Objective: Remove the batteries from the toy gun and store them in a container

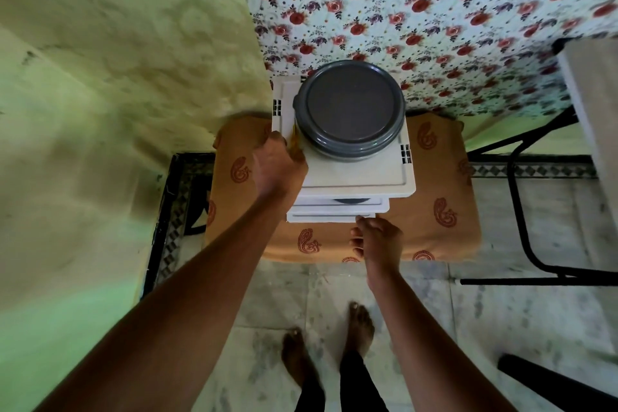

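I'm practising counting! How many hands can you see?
2. The left hand sits at the top left edge of the white plastic drawer unit; the right hand is at the front of its bottom drawer. None hidden.

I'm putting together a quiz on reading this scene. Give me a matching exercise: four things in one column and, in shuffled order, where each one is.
Things:
1. gray round container
2. left hand
3. right hand
4. orange patterned cloth

Places:
A. under the white drawer unit
B. at the front of the lowest drawer
C. on top of the white drawer unit
D. at the left edge of the unit's top

Pairs: 1-C; 2-D; 3-B; 4-A
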`<move>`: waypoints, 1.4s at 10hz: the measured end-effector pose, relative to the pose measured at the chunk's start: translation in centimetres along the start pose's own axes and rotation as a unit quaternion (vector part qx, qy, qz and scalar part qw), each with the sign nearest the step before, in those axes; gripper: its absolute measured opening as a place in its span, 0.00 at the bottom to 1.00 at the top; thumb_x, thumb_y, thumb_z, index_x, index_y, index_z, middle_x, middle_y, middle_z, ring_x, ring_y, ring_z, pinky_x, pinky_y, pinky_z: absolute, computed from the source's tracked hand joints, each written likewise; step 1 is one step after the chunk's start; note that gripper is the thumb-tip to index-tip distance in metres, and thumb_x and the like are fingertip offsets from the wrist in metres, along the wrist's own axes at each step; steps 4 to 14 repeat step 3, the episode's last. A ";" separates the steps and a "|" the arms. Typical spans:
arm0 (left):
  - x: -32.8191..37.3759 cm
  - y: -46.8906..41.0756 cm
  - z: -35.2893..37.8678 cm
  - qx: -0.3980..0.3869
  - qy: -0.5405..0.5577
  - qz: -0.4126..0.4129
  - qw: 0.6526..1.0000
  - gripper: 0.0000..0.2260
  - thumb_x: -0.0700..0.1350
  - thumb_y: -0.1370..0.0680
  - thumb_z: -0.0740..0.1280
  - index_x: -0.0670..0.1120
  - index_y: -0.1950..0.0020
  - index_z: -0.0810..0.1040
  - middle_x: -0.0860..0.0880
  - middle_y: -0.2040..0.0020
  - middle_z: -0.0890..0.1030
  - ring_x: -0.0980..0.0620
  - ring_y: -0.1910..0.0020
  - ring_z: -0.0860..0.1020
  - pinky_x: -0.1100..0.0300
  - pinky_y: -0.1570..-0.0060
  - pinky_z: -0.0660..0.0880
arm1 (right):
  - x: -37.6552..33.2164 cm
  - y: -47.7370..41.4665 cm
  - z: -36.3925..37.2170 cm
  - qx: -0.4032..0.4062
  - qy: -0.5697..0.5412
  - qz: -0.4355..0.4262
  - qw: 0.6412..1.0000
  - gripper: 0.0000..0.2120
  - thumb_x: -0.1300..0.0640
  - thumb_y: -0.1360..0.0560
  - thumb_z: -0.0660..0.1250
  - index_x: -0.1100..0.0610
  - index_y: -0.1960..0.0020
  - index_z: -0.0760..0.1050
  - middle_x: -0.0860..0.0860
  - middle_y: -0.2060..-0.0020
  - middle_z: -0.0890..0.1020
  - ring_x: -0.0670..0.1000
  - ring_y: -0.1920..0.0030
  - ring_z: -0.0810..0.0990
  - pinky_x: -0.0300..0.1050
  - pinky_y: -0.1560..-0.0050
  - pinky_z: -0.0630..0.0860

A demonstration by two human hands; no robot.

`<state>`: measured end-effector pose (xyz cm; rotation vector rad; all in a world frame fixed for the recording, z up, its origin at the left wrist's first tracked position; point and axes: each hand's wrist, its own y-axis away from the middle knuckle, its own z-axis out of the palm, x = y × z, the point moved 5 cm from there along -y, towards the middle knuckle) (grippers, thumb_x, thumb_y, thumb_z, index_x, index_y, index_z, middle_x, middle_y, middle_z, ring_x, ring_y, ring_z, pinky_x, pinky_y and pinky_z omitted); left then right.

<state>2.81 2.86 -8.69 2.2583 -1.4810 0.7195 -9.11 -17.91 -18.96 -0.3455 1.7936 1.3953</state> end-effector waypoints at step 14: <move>-0.3 2.2 -1.3 0.011 0.040 0.006 0.999 0.10 0.42 0.22 0.72 0.39 0.44 0.81 0.44 0.53 0.83 0.48 0.55 0.81 0.61 0.60 0.72 | -2.1 2.4 -0.6 -0.021 0.007 -0.064 0.998 0.04 0.64 0.22 0.70 0.64 0.54 0.80 0.58 0.68 0.82 0.52 0.72 0.77 0.38 0.74 0.68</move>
